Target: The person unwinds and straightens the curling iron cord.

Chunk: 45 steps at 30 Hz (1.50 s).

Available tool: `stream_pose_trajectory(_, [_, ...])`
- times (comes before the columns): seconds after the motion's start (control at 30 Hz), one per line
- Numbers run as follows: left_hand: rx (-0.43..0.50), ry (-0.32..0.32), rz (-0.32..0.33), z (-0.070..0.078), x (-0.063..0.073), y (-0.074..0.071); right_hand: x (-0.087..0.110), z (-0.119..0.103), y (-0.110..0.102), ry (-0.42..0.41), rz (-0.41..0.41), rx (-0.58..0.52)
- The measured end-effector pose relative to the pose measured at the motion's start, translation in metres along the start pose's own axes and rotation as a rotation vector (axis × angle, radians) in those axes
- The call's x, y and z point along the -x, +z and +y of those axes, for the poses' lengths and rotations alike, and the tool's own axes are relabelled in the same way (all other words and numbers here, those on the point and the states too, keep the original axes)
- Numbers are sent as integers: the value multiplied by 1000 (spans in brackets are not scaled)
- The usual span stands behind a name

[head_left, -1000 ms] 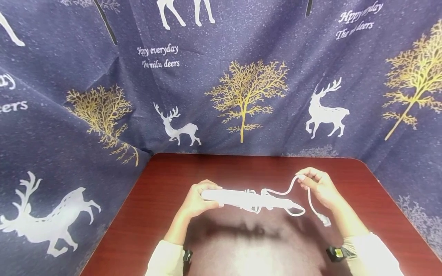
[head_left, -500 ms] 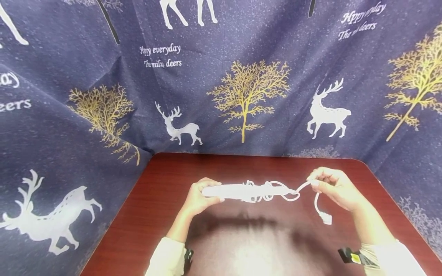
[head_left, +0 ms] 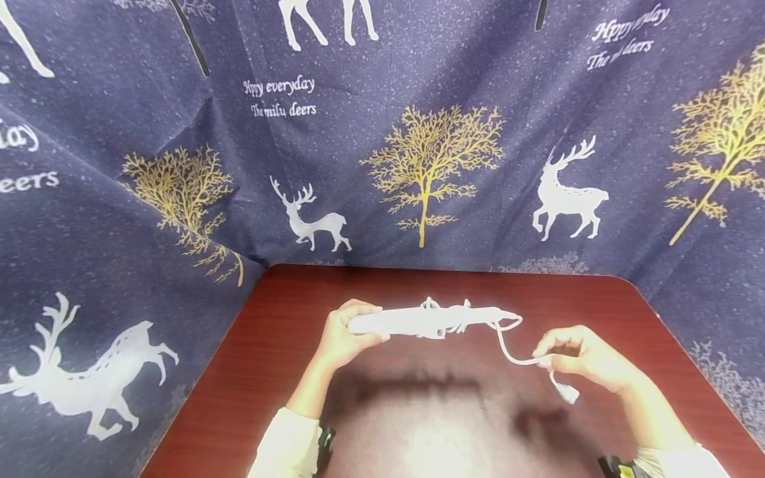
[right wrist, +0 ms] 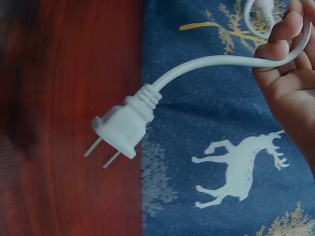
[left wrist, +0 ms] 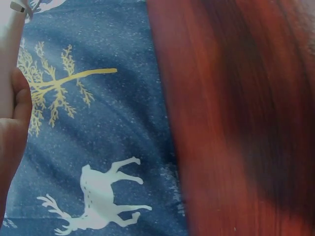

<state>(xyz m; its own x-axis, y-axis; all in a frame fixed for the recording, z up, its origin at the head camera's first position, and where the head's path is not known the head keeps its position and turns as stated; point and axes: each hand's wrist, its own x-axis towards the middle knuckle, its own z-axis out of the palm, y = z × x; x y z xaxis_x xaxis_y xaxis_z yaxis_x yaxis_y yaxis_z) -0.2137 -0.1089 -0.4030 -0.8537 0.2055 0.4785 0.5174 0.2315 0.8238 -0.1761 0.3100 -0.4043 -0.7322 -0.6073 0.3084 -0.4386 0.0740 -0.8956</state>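
Observation:
A long white power strip (head_left: 397, 322) is held above the table, its cord wound in loops around the middle and right part. My left hand (head_left: 346, 335) grips its left end, thumb below and fingers over the top. In the left wrist view only part of that hand (left wrist: 15, 110) and the strip's pale side (left wrist: 6, 64) show at the edge. My right hand (head_left: 588, 358) pinches the loose white cord (head_left: 508, 352) that leaves the strip's right end. Past those fingers the two-pin plug (right wrist: 123, 128) dangles, its metal prongs bare in the right wrist view.
A reddish-brown wooden table (head_left: 287, 299) lies beneath both hands, with a bright glare near its front. Behind and to the left hangs a dark blue cloth (head_left: 382, 79) printed with deer and trees.
My right hand moves right with the cord, then lower. A cord loop slips off the strip's right end, so that end shows more. My left hand lifts the strip slightly.

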Motion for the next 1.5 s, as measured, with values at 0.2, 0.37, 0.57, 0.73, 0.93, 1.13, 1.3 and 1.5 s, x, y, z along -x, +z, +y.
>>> stream_pose_trajectory(0.2, [-8,29,28,4,0,-1,5,17,6,88,-38,76])
stream_pose_trajectory(0.37, [16,39,21,7,0,-3,3,30,7,179,10,173])
stream_pose_trajectory(0.57, [49,37,-21,8,2,-5,-1,41,1,248,219,229])
stream_pose_trajectory(0.73, [53,42,-55,6,4,-6,-7,42,-4,198,356,161])
stream_pose_trajectory(0.93, [52,50,-76,6,5,-6,-12,39,-5,169,458,99])
stream_pose_trajectory(1.13, [23,21,-98,4,7,-7,-15,28,-1,143,578,49])
stream_pose_trajectory(1.3, [12,33,-95,3,7,-7,-13,16,-1,45,593,-77])
stream_pose_trajectory(1.5, [21,66,-34,-8,7,-7,-6,10,-9,-41,426,-45])
